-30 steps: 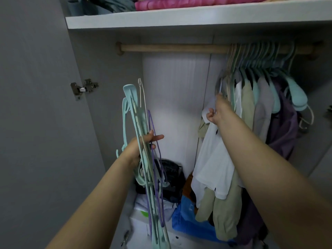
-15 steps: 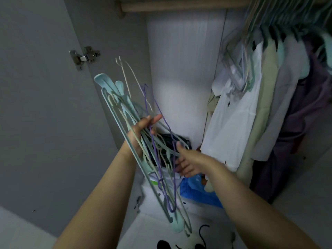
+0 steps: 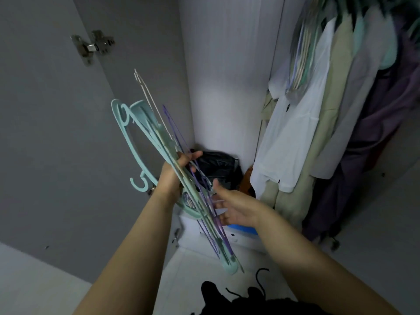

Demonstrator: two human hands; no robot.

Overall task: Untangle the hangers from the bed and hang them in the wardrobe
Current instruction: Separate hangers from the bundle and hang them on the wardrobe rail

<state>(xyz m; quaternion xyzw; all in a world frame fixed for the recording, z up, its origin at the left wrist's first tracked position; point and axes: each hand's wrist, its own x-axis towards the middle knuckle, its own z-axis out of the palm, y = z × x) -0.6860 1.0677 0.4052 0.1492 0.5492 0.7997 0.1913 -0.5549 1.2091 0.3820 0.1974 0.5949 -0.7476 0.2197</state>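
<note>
Right hand [image 3: 229,206], having left the hanging clothes [image 3: 293,137] a second earlier, reached with fingers spread into the bundle of hangers [image 3: 172,160] gripped by the left hand [image 3: 175,173] before the wardrobe [image 3: 227,64], probably to separate the next one.

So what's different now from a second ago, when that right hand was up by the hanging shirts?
The right hand came down from the clothes to the bundle of hangers, fingers spread against it. The view tilted down. The left hand still grips the bundle; the shirts still hang.
</note>
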